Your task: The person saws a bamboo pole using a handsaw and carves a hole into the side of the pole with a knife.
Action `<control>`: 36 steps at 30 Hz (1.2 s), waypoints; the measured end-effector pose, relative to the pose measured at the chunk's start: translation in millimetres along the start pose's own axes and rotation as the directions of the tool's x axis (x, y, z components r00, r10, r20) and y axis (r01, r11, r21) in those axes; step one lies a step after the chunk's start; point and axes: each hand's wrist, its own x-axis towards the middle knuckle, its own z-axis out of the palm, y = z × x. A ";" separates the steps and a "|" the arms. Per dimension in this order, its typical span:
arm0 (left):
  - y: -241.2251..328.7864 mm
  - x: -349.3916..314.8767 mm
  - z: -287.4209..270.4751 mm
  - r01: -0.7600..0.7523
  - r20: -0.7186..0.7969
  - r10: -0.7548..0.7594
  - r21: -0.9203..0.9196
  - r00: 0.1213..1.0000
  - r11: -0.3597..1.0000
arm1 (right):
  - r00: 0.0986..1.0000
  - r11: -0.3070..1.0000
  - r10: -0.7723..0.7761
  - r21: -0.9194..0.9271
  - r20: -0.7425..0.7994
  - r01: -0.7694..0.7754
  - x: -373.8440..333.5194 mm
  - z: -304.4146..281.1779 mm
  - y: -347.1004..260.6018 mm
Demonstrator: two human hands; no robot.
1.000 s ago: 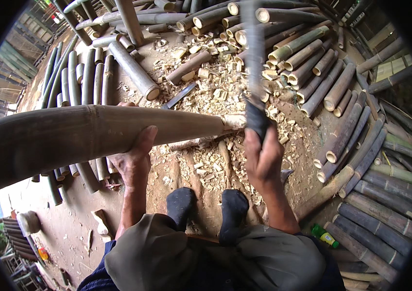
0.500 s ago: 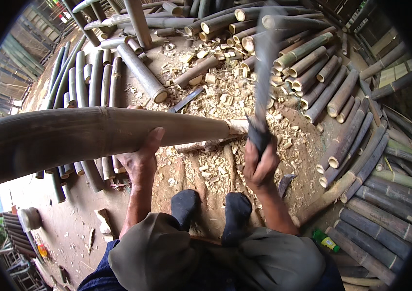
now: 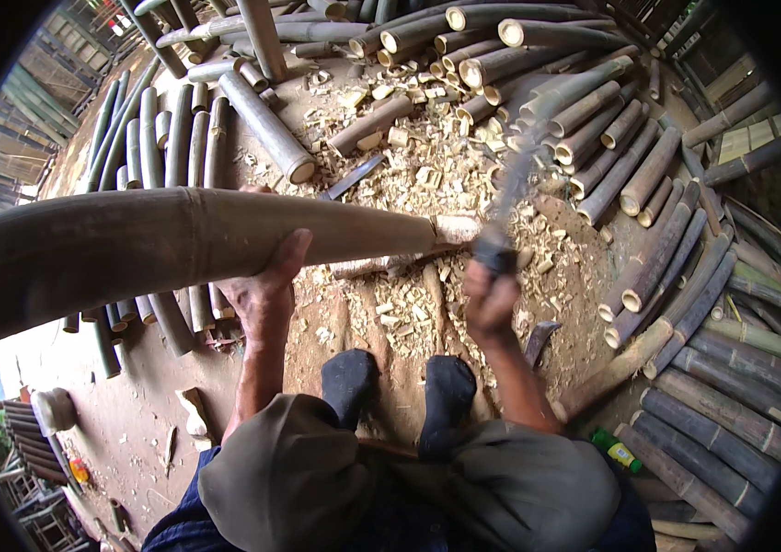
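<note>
A thick bamboo pole section (image 3: 133, 239) lies across in front of me, wide and dark at the left, narrowing to a pared, pale end (image 3: 457, 230) at the right. My left hand (image 3: 266, 283) is wrapped round it from below, thumb along the near side, other fingers mostly hidden behind it. In my right hand (image 3: 492, 299) is the dark handle of a machete (image 3: 512, 189), its long blade smeared by motion and pointing up and away. The handle is close beside the pared end. A rough log piece (image 3: 377, 267) lies under that end; whether they touch I cannot tell.
Pale wood chips (image 3: 409, 317) cover the floor ahead. Cut bamboo lengths (image 3: 643, 170) are stacked at the far side, right and left. A second blade (image 3: 352, 177) lies among the chips, a curved dark blade (image 3: 540, 340) near my right forearm, a green bottle (image 3: 616, 449) lower right.
The machete blade has tipped away and to the right and looks shorter. My right hand has shifted slightly. The bamboo's pared end has moved a little away from me, still in my left hand.
</note>
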 end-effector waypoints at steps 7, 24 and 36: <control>4.6 -3.2 -3.8 0.010 0.109 -0.012 0.018 0.994 1.000 | 0.904 0.922 0.316 -0.316 0.288 -0.221 11.3 18.2 14.4; 2.8 -7.7 -9.2 0.028 0.040 -0.030 0.046 0.999 0.999 | 0.958 0.967 0.238 0.054 0.161 -0.249 19.5 -12.1 -44.5; -1.1 -8.1 -16.1 -0.100 0.096 0.088 0.128 0.991 0.987 | 0.941 0.962 0.269 -0.098 0.203 -0.254 13.7 8.9 -14.9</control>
